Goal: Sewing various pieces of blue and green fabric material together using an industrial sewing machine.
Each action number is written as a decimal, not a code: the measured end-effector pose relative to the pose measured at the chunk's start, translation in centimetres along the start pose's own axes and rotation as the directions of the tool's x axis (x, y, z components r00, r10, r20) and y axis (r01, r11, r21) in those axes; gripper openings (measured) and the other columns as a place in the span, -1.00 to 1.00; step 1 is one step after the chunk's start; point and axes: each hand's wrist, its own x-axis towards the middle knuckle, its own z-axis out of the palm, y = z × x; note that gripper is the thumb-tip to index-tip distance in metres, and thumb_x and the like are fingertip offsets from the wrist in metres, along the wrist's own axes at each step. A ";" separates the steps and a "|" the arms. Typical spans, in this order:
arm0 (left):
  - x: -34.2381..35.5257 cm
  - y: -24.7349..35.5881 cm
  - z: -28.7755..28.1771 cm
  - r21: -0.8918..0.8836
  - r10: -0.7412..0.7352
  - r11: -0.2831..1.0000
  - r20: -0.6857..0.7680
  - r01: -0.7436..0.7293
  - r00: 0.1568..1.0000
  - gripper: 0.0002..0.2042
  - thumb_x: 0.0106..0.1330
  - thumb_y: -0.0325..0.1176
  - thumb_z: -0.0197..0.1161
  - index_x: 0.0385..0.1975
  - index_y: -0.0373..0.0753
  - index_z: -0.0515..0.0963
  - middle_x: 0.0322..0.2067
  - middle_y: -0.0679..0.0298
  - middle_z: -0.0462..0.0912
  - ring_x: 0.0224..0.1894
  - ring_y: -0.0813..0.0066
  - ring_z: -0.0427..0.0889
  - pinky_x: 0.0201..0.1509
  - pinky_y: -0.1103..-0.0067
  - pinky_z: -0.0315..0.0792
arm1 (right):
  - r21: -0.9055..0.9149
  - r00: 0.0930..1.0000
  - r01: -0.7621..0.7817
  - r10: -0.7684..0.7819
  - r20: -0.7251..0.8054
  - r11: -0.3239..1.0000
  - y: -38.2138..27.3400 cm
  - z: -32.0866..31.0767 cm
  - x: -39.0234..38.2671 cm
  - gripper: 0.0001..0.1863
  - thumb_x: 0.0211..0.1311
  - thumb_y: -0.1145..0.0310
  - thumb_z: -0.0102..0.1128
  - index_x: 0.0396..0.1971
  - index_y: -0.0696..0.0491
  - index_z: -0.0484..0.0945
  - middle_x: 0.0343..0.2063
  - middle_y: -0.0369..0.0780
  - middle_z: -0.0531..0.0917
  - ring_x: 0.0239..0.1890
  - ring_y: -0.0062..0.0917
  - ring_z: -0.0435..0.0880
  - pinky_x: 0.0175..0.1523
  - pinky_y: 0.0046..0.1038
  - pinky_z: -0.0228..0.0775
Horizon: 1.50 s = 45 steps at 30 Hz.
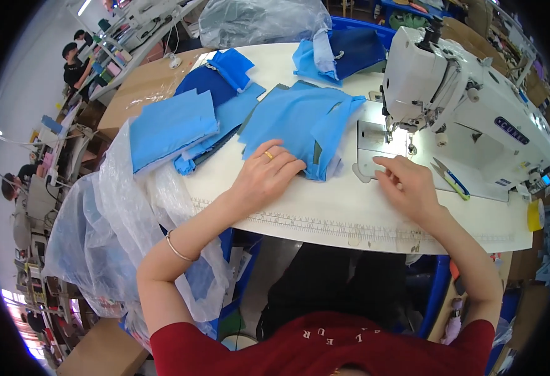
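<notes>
My left hand [270, 172], a ring on one finger, has its fingers curled on the lower edge of a light blue fabric stack [287, 116] with darker layers beneath. My right hand [406, 185] is by the metal needle plate [371, 150] of a white sewing machine [500, 125], fingers bent and apart, nothing visible in them. Scissors [451, 178] with green-yellow handles lie right of it. More blue cut pieces [168, 128] lie left of the stack, and dark and light blue pieces [356, 50] lie behind it.
Crumpled clear plastic [99, 225] hangs over the table's [325, 222] left side, above a blue bin [240, 276]. Another bag [262, 19] lies behind the table. A yellow tape roll [535, 215] stands at the right. Co-workers [74, 75] work at benches along the left.
</notes>
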 end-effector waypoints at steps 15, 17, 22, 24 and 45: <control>5.5 5.0 -4.4 -0.502 -0.206 0.864 -0.299 0.030 0.932 -0.74 0.14 -0.53 0.24 -0.16 -0.33 0.44 -0.06 -0.01 0.61 -0.13 0.07 0.60 -0.02 0.37 0.46 | 0.742 0.940 -0.338 0.251 0.233 0.578 -6.5 1.2 3.1 -0.64 0.23 0.26 0.17 -0.06 0.15 0.54 -0.23 -0.23 0.63 -0.22 -0.60 0.58 -0.28 -0.56 0.47; 6.1 5.7 -4.1 -0.441 -0.145 0.897 -0.314 -0.009 0.938 -0.62 0.07 -0.55 0.28 -0.06 -0.38 0.42 -0.07 -0.01 0.61 -0.14 0.08 0.61 -0.06 0.40 0.48 | 0.813 0.934 -0.339 0.272 0.231 0.474 -7.3 1.2 2.9 -0.67 0.25 0.25 0.15 -0.08 0.15 0.55 -0.24 -0.25 0.63 -0.23 -0.62 0.57 -0.28 -0.56 0.47; 6.5 5.3 -3.2 -0.238 -0.145 0.969 -0.338 0.064 0.930 -0.52 -0.14 -0.73 0.16 -0.10 -0.30 0.55 -0.16 0.12 0.63 -0.18 0.16 0.62 -0.18 0.47 0.51 | 0.824 0.934 -0.337 0.270 0.232 0.456 -7.7 1.3 1.8 -0.72 0.24 0.30 0.15 -0.13 0.14 0.57 -0.24 -0.26 0.65 -0.24 -0.65 0.58 -0.33 -0.59 0.45; 6.4 5.1 -3.7 -0.245 -0.172 0.965 -0.323 0.093 0.931 -0.53 -0.16 -0.74 0.14 -0.14 -0.28 0.57 -0.18 0.16 0.63 -0.19 0.17 0.62 -0.17 0.47 0.50 | 0.688 0.967 -0.246 0.222 0.125 0.683 -7.6 0.9 1.4 -0.73 0.17 0.38 0.22 -0.12 0.12 0.58 -0.29 -0.25 0.65 -0.27 -0.65 0.59 -0.36 -0.61 0.44; 9.2 4.9 -6.8 -0.506 -0.391 0.748 0.190 0.431 0.901 -0.57 0.16 -0.33 0.19 0.05 -0.31 0.48 -0.15 0.06 0.62 -0.07 0.22 0.57 0.11 0.43 0.36 | 0.809 0.876 -0.416 0.421 0.235 0.415 -7.6 -0.3 -0.3 -0.76 0.10 0.41 0.38 -0.35 0.24 0.54 -0.47 -0.26 0.64 -0.48 -0.70 0.59 -0.36 -0.66 0.46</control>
